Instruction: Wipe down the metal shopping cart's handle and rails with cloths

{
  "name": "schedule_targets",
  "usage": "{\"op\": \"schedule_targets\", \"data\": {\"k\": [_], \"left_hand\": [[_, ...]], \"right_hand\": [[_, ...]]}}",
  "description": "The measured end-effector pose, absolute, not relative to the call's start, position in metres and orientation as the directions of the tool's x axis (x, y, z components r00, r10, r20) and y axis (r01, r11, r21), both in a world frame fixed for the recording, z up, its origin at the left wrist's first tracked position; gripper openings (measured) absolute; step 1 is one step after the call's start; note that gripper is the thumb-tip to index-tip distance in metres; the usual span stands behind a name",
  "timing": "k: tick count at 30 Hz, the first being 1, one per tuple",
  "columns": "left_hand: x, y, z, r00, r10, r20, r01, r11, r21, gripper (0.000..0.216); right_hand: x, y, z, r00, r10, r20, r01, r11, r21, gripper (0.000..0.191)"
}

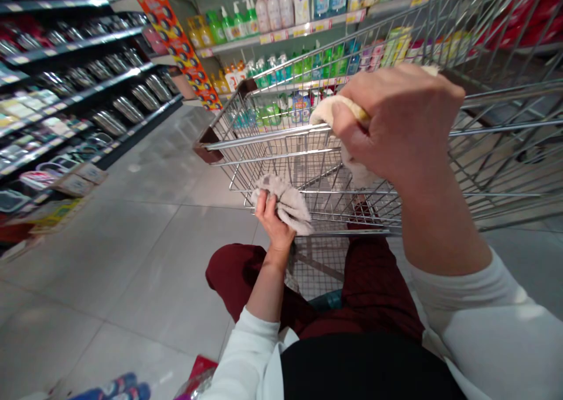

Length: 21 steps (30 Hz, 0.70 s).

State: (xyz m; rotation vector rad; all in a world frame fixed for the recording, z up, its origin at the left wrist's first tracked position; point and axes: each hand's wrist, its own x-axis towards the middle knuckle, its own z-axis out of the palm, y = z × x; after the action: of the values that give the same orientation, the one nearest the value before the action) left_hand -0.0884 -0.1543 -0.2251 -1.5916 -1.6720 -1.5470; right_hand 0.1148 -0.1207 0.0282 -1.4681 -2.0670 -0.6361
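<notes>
Cloths are held in both hands against a wire cart (272, 143): a grey cloth (288, 203) is bunched in the left hand (271, 218), whose fingers are curled shut around it, and is pressed to a low wire at the cart's near end. A cream cloth (326, 109) is gripped in the right hand (396, 118) — fingers folded tight over it — and is laid on the upper rail, higher than the grey one. Dark shelves (101, 89) are seen at the left and bottles (272, 10) beyond the cart — all above a tiled floor (132, 259).
</notes>
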Motion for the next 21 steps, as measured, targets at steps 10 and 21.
{"op": "schedule_targets", "data": {"k": [10,21], "left_hand": [[-0.091,-0.141,-0.282,-0.142,0.720,0.680,0.872,-0.234,0.431,0.031],[-0.073,-0.161,-0.253,-0.204,0.689,0.696,0.872,-0.195,0.449,0.037]], "right_hand": [[0.113,-0.121,0.030,-0.261,0.726,0.636,0.957,0.283,0.070,0.035],[0.108,-0.118,0.027,-0.253,0.727,0.638,0.956,0.288,0.052,0.031]]}}
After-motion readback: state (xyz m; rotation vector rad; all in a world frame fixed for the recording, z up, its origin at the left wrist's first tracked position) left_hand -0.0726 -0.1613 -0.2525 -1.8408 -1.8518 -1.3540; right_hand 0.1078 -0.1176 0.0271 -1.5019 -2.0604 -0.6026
